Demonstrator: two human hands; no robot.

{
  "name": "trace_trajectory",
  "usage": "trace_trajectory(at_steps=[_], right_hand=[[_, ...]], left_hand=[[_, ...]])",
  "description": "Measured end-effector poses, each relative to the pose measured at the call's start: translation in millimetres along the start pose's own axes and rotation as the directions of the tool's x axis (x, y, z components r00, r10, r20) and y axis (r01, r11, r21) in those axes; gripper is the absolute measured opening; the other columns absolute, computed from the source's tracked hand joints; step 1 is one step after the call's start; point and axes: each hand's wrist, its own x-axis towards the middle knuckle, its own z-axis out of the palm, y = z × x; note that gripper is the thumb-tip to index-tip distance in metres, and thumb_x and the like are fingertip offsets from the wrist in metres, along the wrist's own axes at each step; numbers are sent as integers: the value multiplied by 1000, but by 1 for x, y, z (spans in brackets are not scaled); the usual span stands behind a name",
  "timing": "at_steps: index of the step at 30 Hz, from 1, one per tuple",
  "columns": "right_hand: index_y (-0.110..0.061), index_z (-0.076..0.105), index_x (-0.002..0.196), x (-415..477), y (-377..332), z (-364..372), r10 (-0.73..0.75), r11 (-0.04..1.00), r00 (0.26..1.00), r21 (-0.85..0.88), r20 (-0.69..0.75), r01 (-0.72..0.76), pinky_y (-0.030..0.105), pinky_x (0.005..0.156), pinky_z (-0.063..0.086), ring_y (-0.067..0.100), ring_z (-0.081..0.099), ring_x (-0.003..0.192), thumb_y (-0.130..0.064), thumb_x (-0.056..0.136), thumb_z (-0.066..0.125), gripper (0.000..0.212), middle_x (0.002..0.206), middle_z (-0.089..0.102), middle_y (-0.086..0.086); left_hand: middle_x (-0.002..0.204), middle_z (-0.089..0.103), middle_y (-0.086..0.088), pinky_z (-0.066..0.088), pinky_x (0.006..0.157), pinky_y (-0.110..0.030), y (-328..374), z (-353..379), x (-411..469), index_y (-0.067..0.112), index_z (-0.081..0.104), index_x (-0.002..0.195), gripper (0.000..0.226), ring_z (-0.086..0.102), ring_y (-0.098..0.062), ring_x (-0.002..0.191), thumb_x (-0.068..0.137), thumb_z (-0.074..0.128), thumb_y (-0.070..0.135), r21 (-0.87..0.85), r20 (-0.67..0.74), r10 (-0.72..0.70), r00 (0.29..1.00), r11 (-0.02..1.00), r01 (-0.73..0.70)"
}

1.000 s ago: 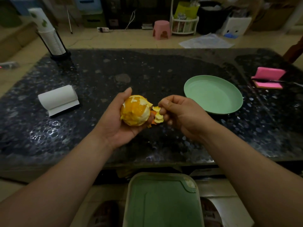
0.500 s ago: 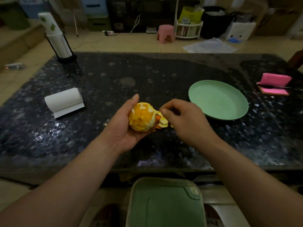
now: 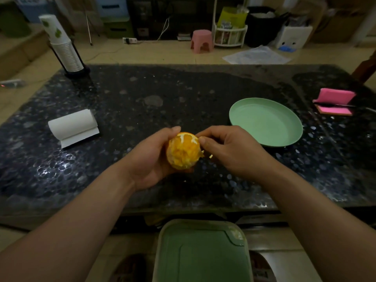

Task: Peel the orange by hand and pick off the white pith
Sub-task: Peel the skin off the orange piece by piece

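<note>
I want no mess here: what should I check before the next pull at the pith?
1. Mostly peeled orange cupped securely in left hand: ok.
2. Right hand pinching a pale strip at its upper right edge: ok.
3. White pith cleared from the top: not ok, streaks show.
4. Peel fully off: cannot tell, peel scraps peek from under the right hand.
5. Green rectangular bin close by for scraps: ok.
</note>
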Motion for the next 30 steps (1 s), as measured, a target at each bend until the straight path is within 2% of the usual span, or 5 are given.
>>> trace_trajectory(at_steps=[5, 11, 15, 21, 30], right_hand=[[-29, 75, 124, -4, -3, -5, 14, 998, 993, 57, 121, -22, 37, 80, 64, 9, 76, 82, -24, 104, 64, 23, 87, 80, -8], [-26, 75, 111, -7, -6, 0, -29, 999, 996, -16, 80, 31, 29, 60, 56, 8, 70, 65, -18, 92, 73, 21, 76, 76, -9], [-26, 75, 109, -9, -5, 0, -50, 999, 996, 14, 70, 50, 37, 65, 57, 15, 71, 69, -16, 92, 72, 20, 77, 76, -4], [-28, 73, 119, -11, -5, -8, -54, 998, 986, 44, 160, 48, 35, 71, 58, 15, 73, 78, -21, 100, 69, 20, 85, 77, -3], [-21, 71, 99, -11, -4, -6, -55, 994, 992, 99, 114, 43, 19, 55, 44, 2, 56, 59, -8, 93, 71, 14, 69, 66, -8]], left_hand=[[85, 72, -8, 53, 64, -34, -1, 8, -1, 27, 78, 76, 53, 68, -19, 75, 91, 50, 70, 141, 8, 83, 997, 986, -83], [76, 65, -7, 42, 82, -46, -8, 11, -1, 26, 74, 73, 52, 62, -21, 73, 93, 54, 69, 139, 16, 99, 995, 985, -100], [78, 68, -8, 47, 73, -38, -7, 10, -2, 23, 72, 80, 50, 66, -19, 71, 94, 54, 67, 121, 22, 94, 995, 988, -96], [90, 67, -11, 49, 84, -44, -3, 4, -2, 20, 68, 92, 55, 65, -24, 84, 91, 60, 74, 115, 35, 56, 998, 992, -59], [77, 68, -4, 53, 58, -29, -7, 16, -7, 25, 78, 73, 43, 65, -15, 68, 87, 57, 59, 103, 86, 81, 993, 991, -89]])
